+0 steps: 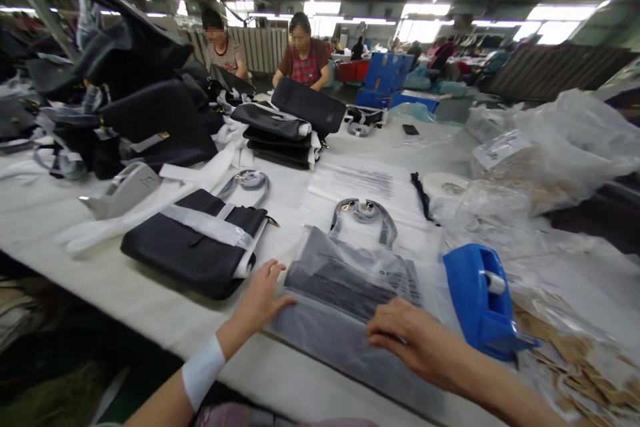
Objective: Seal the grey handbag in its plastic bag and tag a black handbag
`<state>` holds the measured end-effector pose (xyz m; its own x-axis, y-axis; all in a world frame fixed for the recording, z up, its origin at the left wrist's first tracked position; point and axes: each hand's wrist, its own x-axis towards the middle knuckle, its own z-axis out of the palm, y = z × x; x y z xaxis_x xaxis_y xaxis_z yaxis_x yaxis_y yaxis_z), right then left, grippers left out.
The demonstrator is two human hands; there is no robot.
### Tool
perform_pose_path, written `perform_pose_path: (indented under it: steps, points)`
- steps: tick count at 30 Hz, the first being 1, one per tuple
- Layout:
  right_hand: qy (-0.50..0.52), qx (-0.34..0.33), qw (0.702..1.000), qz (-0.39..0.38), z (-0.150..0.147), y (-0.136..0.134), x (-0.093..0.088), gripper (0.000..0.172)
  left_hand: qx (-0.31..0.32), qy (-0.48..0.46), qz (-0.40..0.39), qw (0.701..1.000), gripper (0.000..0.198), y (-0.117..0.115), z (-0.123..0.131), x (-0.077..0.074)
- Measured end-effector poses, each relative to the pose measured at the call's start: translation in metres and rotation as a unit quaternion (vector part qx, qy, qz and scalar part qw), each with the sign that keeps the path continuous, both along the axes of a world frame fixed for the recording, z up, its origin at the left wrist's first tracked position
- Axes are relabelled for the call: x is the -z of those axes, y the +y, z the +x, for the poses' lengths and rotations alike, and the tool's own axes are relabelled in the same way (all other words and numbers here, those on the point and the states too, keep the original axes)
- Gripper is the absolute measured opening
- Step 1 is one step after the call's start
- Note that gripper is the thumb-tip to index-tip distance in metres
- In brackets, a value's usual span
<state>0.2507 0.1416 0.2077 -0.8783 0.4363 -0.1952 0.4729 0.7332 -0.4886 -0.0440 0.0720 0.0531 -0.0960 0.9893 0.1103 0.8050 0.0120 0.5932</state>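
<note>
A dark handbag lies flat inside a clear plastic bag (pixel 350 340) at the table's front edge. Its grey-wrapped handle (pixel 387 230) sticks out at the far side. My left hand (pixel 263 297) is open at the left side of the plastic, thumb and fingers spread. On the right, my right hand (pixel 400 330) is closed, fingers curled together on the plastic; its fingertips are partly hidden. Left of my hands rests a black handbag (pixel 193 250) with a pale wrap band across it and its strap (pixel 245 180) laid behind.
A blue tape dispenser (pixel 475 293) stands right of the plastic bag, a grey-white one (pixel 125 190) farther left. Black bags are stacked (pixel 280 130) at centre and heaped (pixel 155 120) at left. Crumpled plastic (pixel 560 140) covers the right. Two co-workers (pixel 303 60) are across the table.
</note>
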Motion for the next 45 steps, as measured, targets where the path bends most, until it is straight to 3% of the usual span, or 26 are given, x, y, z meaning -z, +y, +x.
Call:
perform_pose_path:
  steps: [2,5,9,13,16,21,24,28,32,36,41,45]
  points:
    - [-0.046,-0.101,0.994,0.002,-0.041,0.01,0.0,0.024,-0.018,-0.078,-0.028,0.996,0.029,0.003,-0.007,0.003]
    - [-0.114,-0.159,0.98,0.017,-0.088,0.028,0.019,0.018,-0.031,-0.117,-0.044,0.992,0.036,0.006,-0.008,0.008]
    - [-0.171,-0.14,0.974,0.051,-0.127,0.044,0.052,0.019,-0.047,-0.162,-0.055,0.984,0.039,0.008,-0.008,0.013]
    - [-0.207,-0.09,0.971,0.076,-0.145,0.048,0.064,0.018,-0.047,-0.187,-0.075,0.978,0.04,0.009,-0.01,0.014]
    - [-0.217,-0.056,0.972,0.069,-0.15,0.055,0.067,0.016,-0.042,-0.195,-0.091,0.976,0.038,0.01,-0.012,0.015]
    - [-0.198,0.005,0.98,0.029,-0.15,0.079,0.076,0.047,-0.027,-0.195,-0.108,0.975,0.038,0.012,-0.013,0.012]
    - [-0.165,-0.001,0.985,-0.047,-0.144,0.095,0.076,0.038,-0.024,-0.191,-0.112,0.975,0.039,0.012,-0.013,0.011]
    - [-0.131,-0.005,0.98,-0.15,-0.131,0.105,0.063,0.027,-0.035,-0.183,-0.113,0.976,0.037,0.012,-0.012,0.013]
    - [-0.104,-0.025,0.973,-0.206,-0.122,0.091,0.045,0.019,-0.043,-0.167,-0.107,0.979,0.037,0.01,-0.01,0.013]
    - [-0.095,-0.035,0.971,-0.215,-0.117,0.067,0.037,0.016,-0.058,-0.135,-0.087,0.985,0.03,0.007,-0.007,0.006]
    - [-0.049,-0.064,0.985,-0.154,-0.113,0.047,0.031,0.008,-0.088,0.006,-0.024,0.996,0.021,0.0,0.006,-0.011]
    - [-0.069,-0.1,0.986,-0.116,-0.116,0.04,0.027,0.013,-0.025,0.095,-0.036,0.995,0.013,-0.005,0.02,-0.019]
